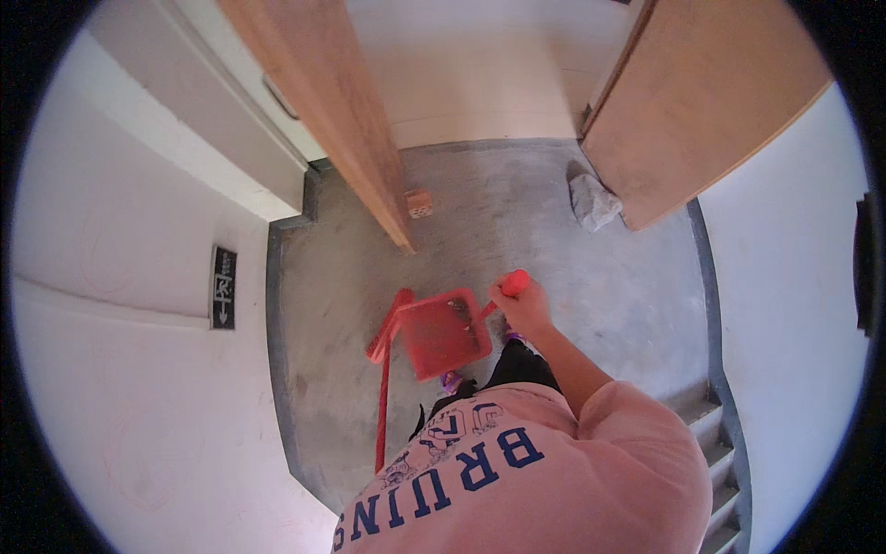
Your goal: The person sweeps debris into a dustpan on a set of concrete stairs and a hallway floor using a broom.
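My right hand (527,302) grips the end of the red dustpan's handle, which points up toward me. Below it the red plastic dustpan (443,336) is at floor level, with grey dust and small bits of debris near its back edge. Against the pan's left edge rests a red push broom head (389,325) with its bristles to the left. The broom's red handle (383,415) runs back toward my body and disappears at my shirt. My left hand is out of view, so what it holds is hidden.
A brick (419,203) sits beside a wooden door (346,118). On the right, a pale rock (593,202) lies against another wooden door (699,118). Stairs (716,464) descend or rise at lower right. A sign (223,287) hangs on the left wall.
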`<action>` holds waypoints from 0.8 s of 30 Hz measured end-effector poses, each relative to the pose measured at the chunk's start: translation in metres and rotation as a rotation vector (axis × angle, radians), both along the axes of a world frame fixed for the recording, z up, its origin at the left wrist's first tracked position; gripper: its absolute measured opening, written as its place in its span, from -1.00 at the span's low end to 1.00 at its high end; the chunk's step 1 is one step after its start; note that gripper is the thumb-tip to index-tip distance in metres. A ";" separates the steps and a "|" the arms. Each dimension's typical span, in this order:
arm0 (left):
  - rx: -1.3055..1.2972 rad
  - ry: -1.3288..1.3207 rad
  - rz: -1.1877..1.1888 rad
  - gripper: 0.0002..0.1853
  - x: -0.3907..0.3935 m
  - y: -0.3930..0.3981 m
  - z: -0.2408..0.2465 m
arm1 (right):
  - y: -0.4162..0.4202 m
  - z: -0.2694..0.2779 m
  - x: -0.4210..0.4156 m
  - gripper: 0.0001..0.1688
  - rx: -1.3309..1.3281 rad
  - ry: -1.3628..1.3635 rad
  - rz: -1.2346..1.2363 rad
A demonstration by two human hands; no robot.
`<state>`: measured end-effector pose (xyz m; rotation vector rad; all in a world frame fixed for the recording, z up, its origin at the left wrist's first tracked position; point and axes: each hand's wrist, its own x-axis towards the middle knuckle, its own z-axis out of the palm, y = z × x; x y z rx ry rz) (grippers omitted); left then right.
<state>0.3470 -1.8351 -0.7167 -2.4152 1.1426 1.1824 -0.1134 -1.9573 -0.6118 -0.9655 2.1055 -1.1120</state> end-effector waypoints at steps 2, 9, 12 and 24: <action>0.009 0.011 -0.060 -0.67 -0.027 -0.014 0.004 | 0.013 0.016 -0.029 -0.64 0.009 0.031 -0.053; -0.011 0.020 -0.256 -0.67 -0.145 -0.068 0.031 | 0.047 0.039 -0.150 -0.71 -0.036 0.062 -0.217; -0.024 0.020 -0.327 -0.67 -0.199 -0.085 0.042 | 0.055 0.038 -0.208 -0.73 -0.087 0.152 -0.239; -0.086 0.097 -0.546 -0.67 -0.369 -0.168 0.104 | 0.044 0.043 -0.355 -0.66 0.009 0.228 -0.415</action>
